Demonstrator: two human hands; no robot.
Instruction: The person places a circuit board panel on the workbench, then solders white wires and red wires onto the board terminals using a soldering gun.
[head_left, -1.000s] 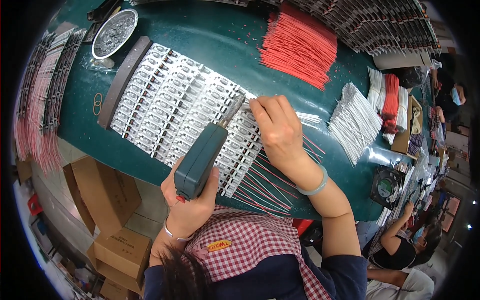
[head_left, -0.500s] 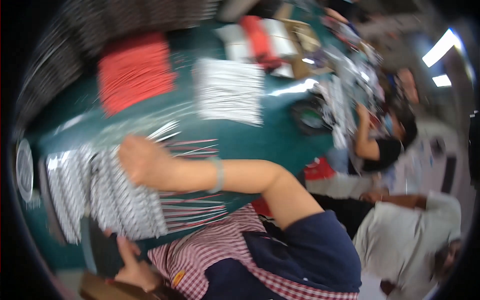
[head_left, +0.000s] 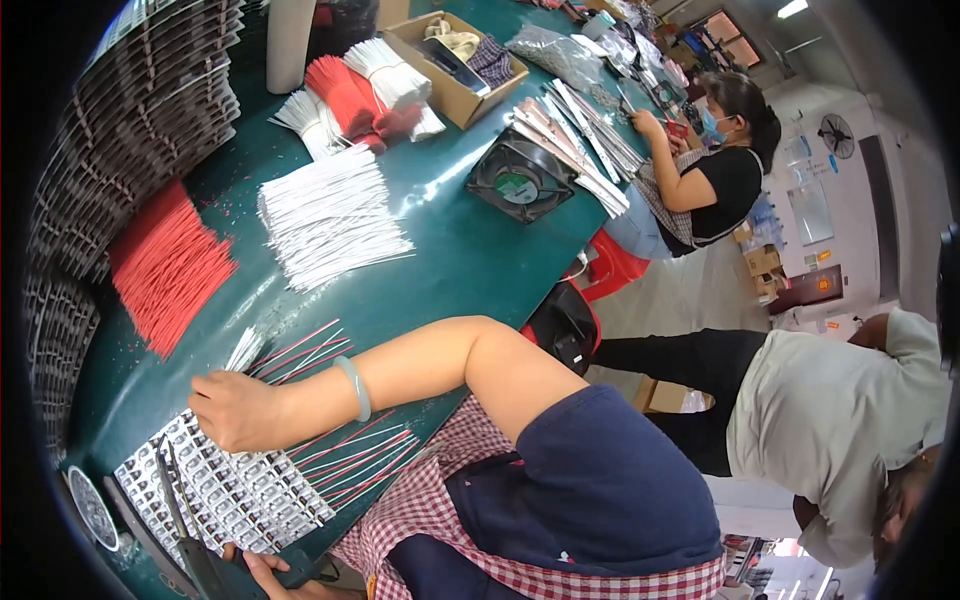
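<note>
glossy green tabletop (head_left: pixel 460 262), left grip (head_left: pixel 272 578) clamped on dark tool (head_left: pixel 207 574), right grip (head_left: pixel 237 411) curled over gridded panel (head_left: pixel 255 500), hold unclear

Your view has swung right, opening up what lies beyond your right hand (head_left: pixel 238 412): the masked co-worker (head_left: pixel 728 180) past the cooling fan (head_left: pixel 518 182) shows more fully, as does the person in the pale shirt (head_left: pixel 835 390). The cartons below your left hand (head_left: pixel 285 583) have left sight. Your dark green gun-shaped tool (head_left: pixel 205 568) has its tip farther from your right hand.
</note>
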